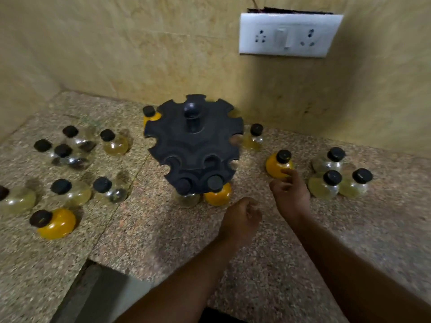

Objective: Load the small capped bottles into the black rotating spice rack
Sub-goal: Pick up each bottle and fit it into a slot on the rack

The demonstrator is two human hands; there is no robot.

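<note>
The black rotating spice rack point(193, 141) stands on the granite counter near the wall. Two black-capped bottles hang in its front slots: a clear one point(185, 197) and a yellow one point(218, 193). Another yellow bottle point(151, 115) sits at its back left. My right hand point(289, 192) reaches toward a loose yellow bottle point(277, 165), fingertips touching its lower side, fingers relaxed. My left hand point(241, 216) hovers just right of the rack's front, fingers loosely curled, holding nothing.
Several loose capped bottles lie left of the rack point(67, 148), with a yellow one point(54, 222) nearest. Three pale bottles point(338, 180) cluster at right, one more point(254, 137) behind the rack. A wall socket plate point(289, 34) is above. The counter's edge point(77, 283) drops off at lower left.
</note>
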